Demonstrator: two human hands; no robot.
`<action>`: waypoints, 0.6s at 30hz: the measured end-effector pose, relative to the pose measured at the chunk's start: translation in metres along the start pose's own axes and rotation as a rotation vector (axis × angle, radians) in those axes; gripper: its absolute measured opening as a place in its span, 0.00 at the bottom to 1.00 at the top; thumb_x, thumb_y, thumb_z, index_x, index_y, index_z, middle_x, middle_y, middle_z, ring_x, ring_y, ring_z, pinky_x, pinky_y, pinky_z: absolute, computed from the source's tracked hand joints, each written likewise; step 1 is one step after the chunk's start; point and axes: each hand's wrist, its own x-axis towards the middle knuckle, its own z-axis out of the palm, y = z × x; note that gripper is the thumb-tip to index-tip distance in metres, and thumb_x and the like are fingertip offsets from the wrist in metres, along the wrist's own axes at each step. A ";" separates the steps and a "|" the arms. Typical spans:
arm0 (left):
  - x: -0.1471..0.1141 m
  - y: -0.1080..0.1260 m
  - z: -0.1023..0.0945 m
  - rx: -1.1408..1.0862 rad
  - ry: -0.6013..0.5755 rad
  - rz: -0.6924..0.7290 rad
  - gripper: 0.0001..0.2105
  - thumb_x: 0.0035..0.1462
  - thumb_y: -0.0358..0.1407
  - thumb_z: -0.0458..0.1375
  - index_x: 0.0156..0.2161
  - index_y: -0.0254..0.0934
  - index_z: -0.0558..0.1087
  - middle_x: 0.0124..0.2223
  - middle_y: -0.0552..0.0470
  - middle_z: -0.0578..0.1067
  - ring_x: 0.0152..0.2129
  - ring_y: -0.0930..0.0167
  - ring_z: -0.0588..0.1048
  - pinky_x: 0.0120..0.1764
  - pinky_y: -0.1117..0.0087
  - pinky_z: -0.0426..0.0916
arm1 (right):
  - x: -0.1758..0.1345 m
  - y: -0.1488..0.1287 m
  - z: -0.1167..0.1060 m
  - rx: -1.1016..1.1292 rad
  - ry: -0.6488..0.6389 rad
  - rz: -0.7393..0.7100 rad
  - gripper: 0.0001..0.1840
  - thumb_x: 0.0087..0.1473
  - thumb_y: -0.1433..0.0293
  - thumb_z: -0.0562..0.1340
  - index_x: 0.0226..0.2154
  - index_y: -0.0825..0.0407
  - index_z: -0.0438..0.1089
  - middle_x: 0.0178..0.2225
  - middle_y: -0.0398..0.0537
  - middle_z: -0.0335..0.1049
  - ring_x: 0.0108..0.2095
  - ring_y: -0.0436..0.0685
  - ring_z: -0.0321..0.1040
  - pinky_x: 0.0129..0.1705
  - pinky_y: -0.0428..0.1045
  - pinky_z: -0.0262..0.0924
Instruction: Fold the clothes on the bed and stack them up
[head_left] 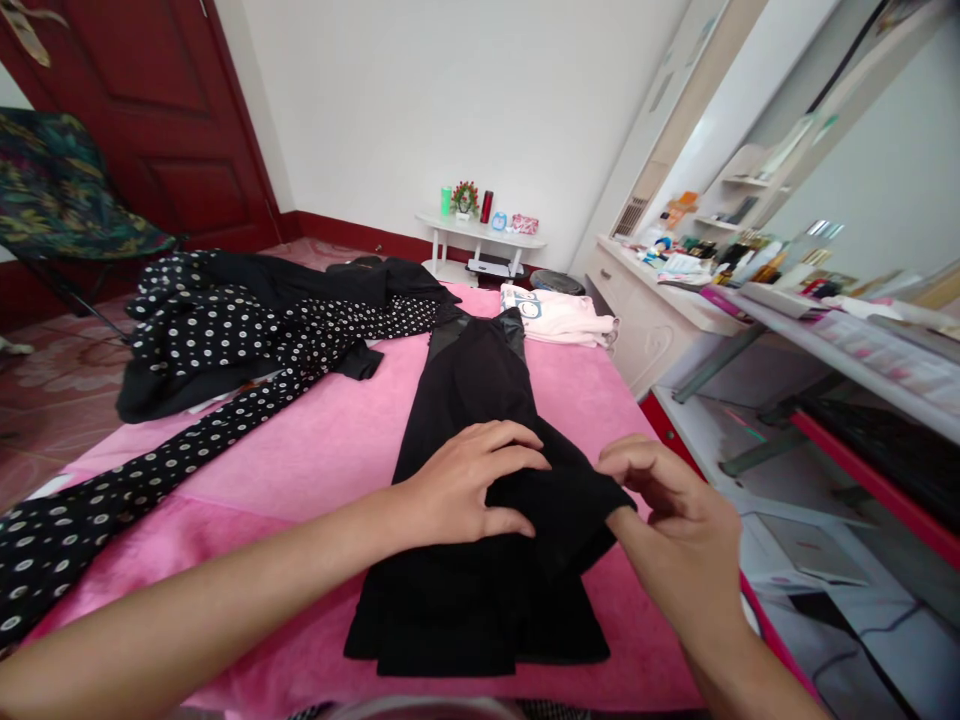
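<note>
A black top (pixel 480 390) lies lengthwise on the pink bedspread (pixel 315 460), with shiny dark panels at its narrow far end. One part of it, which looks like a sleeve (pixel 570 500), is folded across the lower body. My left hand (pixel 472 480) rests on the top at the inner end of this fold, thumb and fingers apart. At the right, my right hand (pixel 667 510) pinches the sleeve's outer end and holds it slightly raised. The underside of the fold is hidden.
Black polka-dot clothes (pixel 247 320) are heaped at the left, one long piece trailing toward me. Folded pale pink clothing (pixel 562 315) lies at the far right corner. A cluttered dressing table (pixel 675 285) and a shelf unit (pixel 847 350) border the right side.
</note>
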 end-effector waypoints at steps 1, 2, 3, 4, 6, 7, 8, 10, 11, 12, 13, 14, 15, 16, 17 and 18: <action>0.001 0.003 0.000 -0.004 0.042 -0.004 0.23 0.48 0.41 0.65 0.50 0.42 0.68 0.54 0.48 0.67 0.51 0.63 0.67 0.53 0.61 0.61 | 0.002 -0.003 0.002 -0.005 0.011 -0.015 0.06 0.46 0.76 0.61 0.27 0.48 0.68 0.27 0.42 0.66 0.28 0.51 0.63 0.31 0.46 0.58; 0.001 0.006 0.000 -0.005 0.092 -0.014 0.22 0.49 0.39 0.64 0.50 0.42 0.67 0.55 0.48 0.66 0.52 0.64 0.66 0.54 0.61 0.61 | 0.004 -0.004 0.005 -0.001 0.010 -0.016 0.05 0.46 0.75 0.60 0.27 0.48 0.68 0.26 0.42 0.66 0.27 0.51 0.63 0.30 0.46 0.58; 0.000 0.009 0.000 -0.001 0.147 -0.027 0.22 0.49 0.38 0.64 0.50 0.42 0.66 0.56 0.47 0.66 0.52 0.63 0.66 0.54 0.61 0.61 | 0.005 -0.005 0.008 0.009 0.002 -0.004 0.05 0.47 0.75 0.60 0.26 0.48 0.68 0.24 0.41 0.66 0.26 0.50 0.63 0.28 0.45 0.57; -0.002 0.010 0.001 0.005 0.198 -0.038 0.22 0.49 0.37 0.64 0.50 0.42 0.66 0.56 0.47 0.65 0.53 0.63 0.65 0.54 0.60 0.62 | 0.006 -0.004 0.011 0.026 -0.006 0.018 0.04 0.47 0.74 0.60 0.26 0.49 0.68 0.23 0.40 0.65 0.24 0.50 0.62 0.26 0.45 0.57; -0.006 0.012 0.002 0.029 0.259 -0.042 0.23 0.48 0.39 0.65 0.49 0.42 0.65 0.56 0.45 0.65 0.52 0.62 0.66 0.53 0.59 0.62 | 0.008 -0.002 0.017 0.062 -0.004 0.068 0.02 0.48 0.72 0.60 0.26 0.50 0.69 0.22 0.40 0.66 0.23 0.49 0.63 0.24 0.43 0.56; -0.008 0.012 0.002 0.045 0.263 -0.036 0.23 0.47 0.42 0.65 0.49 0.42 0.65 0.55 0.45 0.66 0.52 0.61 0.66 0.53 0.58 0.63 | 0.009 0.000 0.020 0.076 0.003 0.090 0.02 0.48 0.71 0.60 0.26 0.50 0.69 0.22 0.40 0.66 0.22 0.49 0.63 0.23 0.43 0.55; -0.011 0.011 0.003 0.066 0.253 -0.028 0.24 0.46 0.44 0.65 0.48 0.42 0.65 0.54 0.45 0.67 0.51 0.61 0.67 0.52 0.58 0.63 | 0.010 0.000 0.022 0.088 0.009 0.105 0.02 0.48 0.70 0.61 0.27 0.50 0.69 0.22 0.40 0.67 0.22 0.49 0.63 0.22 0.42 0.55; -0.014 0.009 0.003 0.112 0.216 -0.019 0.26 0.45 0.47 0.65 0.49 0.42 0.66 0.55 0.44 0.66 0.50 0.60 0.67 0.51 0.58 0.63 | 0.012 0.000 0.023 0.102 0.018 0.126 0.03 0.48 0.69 0.61 0.27 0.51 0.70 0.21 0.40 0.67 0.21 0.48 0.63 0.21 0.42 0.54; -0.015 0.009 0.004 0.135 0.201 -0.022 0.26 0.45 0.46 0.65 0.49 0.42 0.66 0.55 0.44 0.66 0.50 0.60 0.67 0.51 0.58 0.64 | 0.012 0.000 0.024 0.108 0.014 0.134 0.03 0.48 0.69 0.61 0.26 0.51 0.70 0.21 0.40 0.67 0.21 0.48 0.62 0.20 0.42 0.53; -0.015 0.008 0.004 0.156 0.189 -0.026 0.24 0.46 0.43 0.65 0.49 0.42 0.66 0.56 0.44 0.66 0.50 0.60 0.67 0.50 0.58 0.64 | 0.013 -0.002 0.024 0.115 0.007 0.142 0.04 0.48 0.68 0.61 0.26 0.51 0.70 0.20 0.39 0.66 0.20 0.48 0.62 0.20 0.42 0.52; -0.015 0.007 0.004 0.173 0.184 -0.028 0.21 0.48 0.41 0.64 0.48 0.42 0.68 0.56 0.45 0.66 0.50 0.60 0.66 0.50 0.59 0.64 | 0.013 -0.003 0.024 0.124 0.000 0.151 0.04 0.48 0.68 0.61 0.26 0.51 0.70 0.20 0.39 0.66 0.20 0.48 0.61 0.19 0.42 0.51; -0.015 0.006 0.005 0.183 0.186 -0.027 0.17 0.49 0.38 0.62 0.46 0.42 0.69 0.56 0.45 0.66 0.50 0.61 0.66 0.50 0.59 0.64 | 0.013 -0.004 0.023 0.136 -0.009 0.160 0.04 0.48 0.68 0.62 0.26 0.51 0.70 0.19 0.39 0.66 0.19 0.48 0.61 0.19 0.41 0.51; -0.015 0.006 0.005 0.188 0.194 -0.024 0.13 0.51 0.36 0.61 0.44 0.41 0.70 0.55 0.46 0.66 0.50 0.62 0.66 0.49 0.60 0.64 | 0.013 -0.005 0.023 0.152 -0.016 0.169 0.04 0.48 0.67 0.62 0.26 0.51 0.70 0.19 0.39 0.66 0.19 0.48 0.60 0.19 0.41 0.51; -0.014 0.005 0.005 0.187 0.205 -0.015 0.10 0.52 0.35 0.60 0.42 0.41 0.71 0.55 0.47 0.67 0.50 0.63 0.67 0.49 0.60 0.64 | 0.013 -0.006 0.023 0.168 -0.023 0.178 0.04 0.48 0.67 0.62 0.26 0.51 0.70 0.19 0.39 0.66 0.19 0.48 0.61 0.19 0.41 0.51; -0.014 0.005 0.005 0.183 0.214 -0.004 0.08 0.53 0.35 0.60 0.40 0.40 0.71 0.54 0.47 0.67 0.49 0.63 0.67 0.49 0.61 0.64 | 0.012 -0.007 0.023 0.185 -0.028 0.188 0.04 0.48 0.67 0.62 0.26 0.51 0.70 0.19 0.39 0.66 0.20 0.48 0.61 0.19 0.41 0.51; -0.014 0.005 0.005 0.177 0.222 0.008 0.06 0.54 0.35 0.60 0.39 0.40 0.72 0.53 0.47 0.68 0.49 0.64 0.67 0.48 0.62 0.64 | 0.011 -0.007 0.024 0.202 -0.032 0.200 0.04 0.48 0.67 0.63 0.26 0.51 0.70 0.20 0.40 0.67 0.20 0.48 0.61 0.19 0.41 0.52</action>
